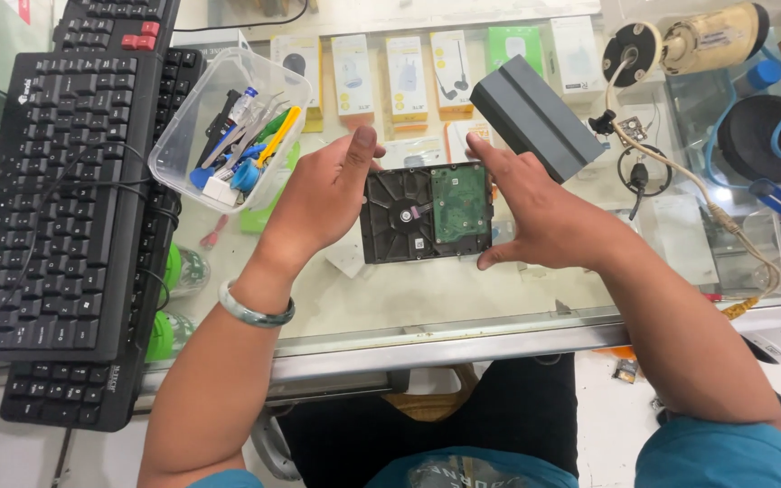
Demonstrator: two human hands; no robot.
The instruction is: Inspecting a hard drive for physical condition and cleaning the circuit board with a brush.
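Observation:
A black hard disk drive (409,217) with a green circuit board on its upturned side is held above a glass counter (463,298). My left hand (318,199) grips its left edge, thumb up at the top corner. My right hand (544,217) grips its right edge, index finger on the top and thumb under the lower corner. A pale bracelet circles my left wrist.
Stacked black keyboards (65,199) lie at left. A clear plastic tub (228,126) of small tools rests on them. A grey box (535,117) sits behind my right hand. A security camera (689,41), cables and boxed accessories (409,77) lie at the back.

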